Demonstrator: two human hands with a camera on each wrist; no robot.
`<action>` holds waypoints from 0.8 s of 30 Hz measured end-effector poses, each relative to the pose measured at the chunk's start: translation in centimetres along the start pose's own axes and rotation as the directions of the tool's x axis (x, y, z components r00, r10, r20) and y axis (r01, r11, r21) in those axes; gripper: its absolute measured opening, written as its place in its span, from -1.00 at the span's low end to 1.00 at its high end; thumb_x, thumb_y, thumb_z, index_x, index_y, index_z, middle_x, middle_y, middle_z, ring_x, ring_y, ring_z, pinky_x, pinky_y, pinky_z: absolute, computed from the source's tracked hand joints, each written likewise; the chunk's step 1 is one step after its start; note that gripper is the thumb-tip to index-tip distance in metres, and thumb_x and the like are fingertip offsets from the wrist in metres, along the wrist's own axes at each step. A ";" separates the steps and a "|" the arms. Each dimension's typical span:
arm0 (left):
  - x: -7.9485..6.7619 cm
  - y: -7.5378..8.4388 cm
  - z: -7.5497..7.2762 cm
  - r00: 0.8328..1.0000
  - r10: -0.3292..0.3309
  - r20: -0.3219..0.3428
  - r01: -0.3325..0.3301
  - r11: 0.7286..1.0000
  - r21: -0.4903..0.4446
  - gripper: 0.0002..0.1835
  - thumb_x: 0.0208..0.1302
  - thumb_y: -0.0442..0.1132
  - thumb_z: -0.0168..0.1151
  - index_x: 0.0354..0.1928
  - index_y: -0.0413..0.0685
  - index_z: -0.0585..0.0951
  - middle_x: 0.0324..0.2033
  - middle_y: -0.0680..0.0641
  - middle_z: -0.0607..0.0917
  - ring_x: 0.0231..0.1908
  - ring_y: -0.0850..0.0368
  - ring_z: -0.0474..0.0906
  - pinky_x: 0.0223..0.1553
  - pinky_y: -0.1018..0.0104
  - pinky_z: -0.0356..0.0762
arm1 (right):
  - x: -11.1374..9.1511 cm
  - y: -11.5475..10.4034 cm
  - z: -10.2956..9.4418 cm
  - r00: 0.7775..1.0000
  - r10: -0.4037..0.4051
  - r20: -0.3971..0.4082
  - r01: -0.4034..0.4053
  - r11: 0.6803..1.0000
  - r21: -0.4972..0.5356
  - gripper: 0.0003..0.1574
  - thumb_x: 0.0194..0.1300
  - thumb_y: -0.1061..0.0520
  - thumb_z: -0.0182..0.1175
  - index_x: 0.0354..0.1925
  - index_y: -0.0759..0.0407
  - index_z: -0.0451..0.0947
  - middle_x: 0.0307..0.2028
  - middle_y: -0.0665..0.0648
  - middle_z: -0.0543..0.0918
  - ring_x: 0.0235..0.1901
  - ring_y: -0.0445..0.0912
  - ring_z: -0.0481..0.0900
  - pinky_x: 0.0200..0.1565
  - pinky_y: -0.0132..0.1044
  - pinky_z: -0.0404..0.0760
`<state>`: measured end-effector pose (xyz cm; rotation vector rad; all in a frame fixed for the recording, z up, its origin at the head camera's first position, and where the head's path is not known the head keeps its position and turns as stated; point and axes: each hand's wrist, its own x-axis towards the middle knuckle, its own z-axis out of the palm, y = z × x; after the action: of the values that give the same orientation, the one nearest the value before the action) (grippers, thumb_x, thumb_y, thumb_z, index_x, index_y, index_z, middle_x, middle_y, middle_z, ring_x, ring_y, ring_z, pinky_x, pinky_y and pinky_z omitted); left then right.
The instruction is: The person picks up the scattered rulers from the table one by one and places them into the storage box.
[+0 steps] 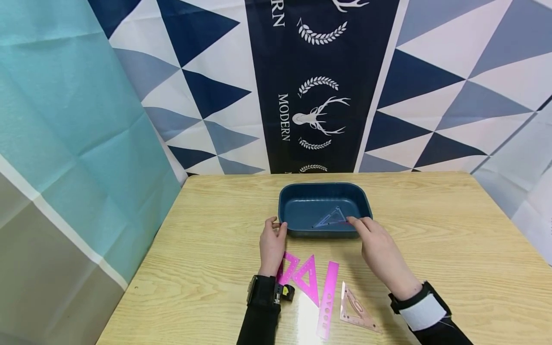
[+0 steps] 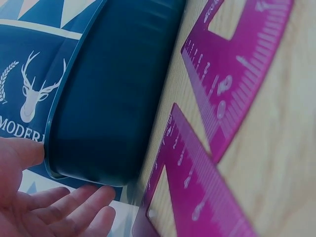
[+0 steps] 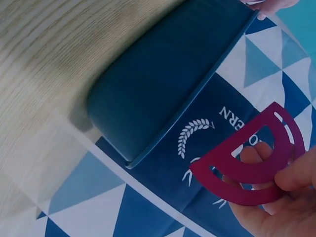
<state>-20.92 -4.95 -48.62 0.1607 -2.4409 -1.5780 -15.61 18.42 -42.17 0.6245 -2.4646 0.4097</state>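
Note:
A dark blue plastic bin (image 1: 297, 234) stands on the table, with a clear bluish set square (image 1: 326, 218) inside. My right hand (image 1: 381, 251) is over its right front corner, pinching a pink protractor (image 3: 247, 192) between thumb and fingers. In the head view the hand mostly hides the protractor. At the bin's left front corner, my left hand (image 1: 272, 247) touches the rim with the thumb, its fingers (image 2: 84, 202) loosely extended beside the outer wall. Two pink set squares (image 1: 312, 287) lie before the bin, the left one (image 2: 180, 173) partly behind the left hand.
A pink ruler (image 1: 332, 278) lies right of the pink set squares. Farther right is a clear rose-coloured set square (image 1: 364, 320). Patterned cloth (image 1: 224, 96) hangs behind the wooden table (image 1: 207, 249), and a teal curtain (image 1: 86, 120) on the left.

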 end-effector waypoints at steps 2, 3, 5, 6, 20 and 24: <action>0.0 0.0 0.0 1.000 -0.003 0.000 0.003 1.000 0.000 -0.52 0.30 -0.04 0.05 0.14 -0.20 0.38 -0.18 -0.13 0.60 -0.26 0.10 0.57 -0.30 0.24 0.55 | 0.1 0.0 0.1 1.000 0.007 -0.003 -0.007 1.000 -0.002 -0.29 -0.14 0.62 0.07 0.06 0.31 0.40 -0.27 0.19 0.52 -0.28 0.04 0.50 -0.22 -0.06 0.55; 0.0 0.0 0.0 1.000 -0.002 -0.002 0.002 1.000 0.003 -0.52 0.30 -0.04 0.05 0.14 -0.20 0.38 -0.19 -0.13 0.60 -0.26 0.10 0.57 -0.30 0.23 0.55 | 0.2 0.1 0.1 1.000 0.011 0.001 -0.011 1.000 -0.003 -0.29 -0.14 0.62 0.08 0.06 0.31 0.39 -0.26 0.20 0.53 -0.27 0.04 0.50 -0.20 -0.06 0.55; 0.0 0.0 0.1 1.000 0.001 -0.005 -0.001 1.000 0.007 -0.52 0.30 -0.05 0.05 0.14 -0.21 0.38 -0.19 -0.13 0.60 -0.27 0.11 0.57 -0.30 0.23 0.55 | 0.2 0.1 0.3 1.000 0.020 0.009 -0.020 1.000 -0.006 -0.29 -0.12 0.60 0.09 0.08 0.30 0.38 -0.24 0.21 0.54 -0.26 0.05 0.51 -0.18 -0.05 0.55; 0.0 0.0 0.1 1.000 0.002 -0.006 -0.002 1.000 0.010 -0.53 0.30 -0.05 0.05 0.14 -0.21 0.39 -0.19 -0.13 0.60 -0.27 0.11 0.57 -0.30 0.23 0.55 | 0.3 0.2 0.4 1.000 0.023 0.012 -0.023 1.000 -0.007 -0.29 -0.11 0.59 0.11 0.09 0.30 0.38 -0.24 0.22 0.55 -0.25 0.05 0.51 -0.17 -0.05 0.56; 0.1 0.1 0.1 1.000 -0.007 0.002 0.007 1.000 0.003 -0.52 0.30 -0.04 0.06 0.14 -0.20 0.39 -0.17 -0.13 0.60 -0.24 0.09 0.57 -0.25 0.21 0.55 | 0.9 0.8 1.7 1.000 0.029 0.001 -0.029 0.999 -0.020 -0.34 -0.10 0.57 0.15 0.06 0.34 0.44 -0.13 0.31 0.60 -0.15 0.14 0.54 -0.04 0.04 0.48; 0.1 0.1 0.0 1.000 -0.007 0.002 0.007 1.000 0.004 -0.52 0.30 -0.04 0.06 0.14 -0.21 0.39 -0.17 -0.14 0.60 -0.23 0.08 0.57 -0.25 0.21 0.55 | 0.9 0.8 1.9 1.000 0.023 0.004 -0.023 0.999 -0.028 -0.37 -0.10 0.57 0.16 0.03 0.35 0.46 -0.10 0.32 0.59 -0.13 0.14 0.54 -0.01 0.04 0.47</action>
<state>-20.97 -4.92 -48.57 0.1685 -2.4477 -1.5773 -17.56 18.02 -43.32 0.5869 -2.4797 0.3818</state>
